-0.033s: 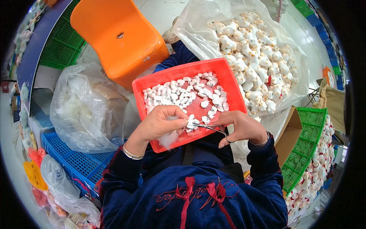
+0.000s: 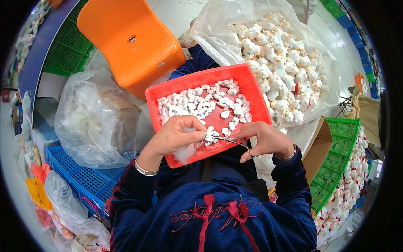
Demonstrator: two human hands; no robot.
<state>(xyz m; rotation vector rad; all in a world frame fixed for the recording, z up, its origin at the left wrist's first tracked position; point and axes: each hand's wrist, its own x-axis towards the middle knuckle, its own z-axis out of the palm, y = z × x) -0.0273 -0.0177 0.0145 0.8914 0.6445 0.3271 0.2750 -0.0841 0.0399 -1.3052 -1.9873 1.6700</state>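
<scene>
My left hand [image 2: 179,133] is closed, pinching a small white cloth piece [image 2: 211,135] between thumb and fingertips. A tuft of white stuffing [image 2: 183,154] hangs below that palm. In my right hand [image 2: 265,139] are slim metal forceps [image 2: 231,140] with finger loops, whose tip meets the white piece. Part of the tip is hidden there. Both hands are over the near side of a red plastic tray [image 2: 259,93], which rests on my lap. Many small white rounded pieces [image 2: 189,101] lie in the tray, mostly toward its far and left sides.
An orange chair [image 2: 134,46] stands beyond the tray. At the left, a clear bag of stuffing [image 2: 90,122] sits by a blue crate [image 2: 90,180]. A big plastic bag of white plush toys [image 2: 281,63] is at the far right, with a green crate [image 2: 336,161] nearer.
</scene>
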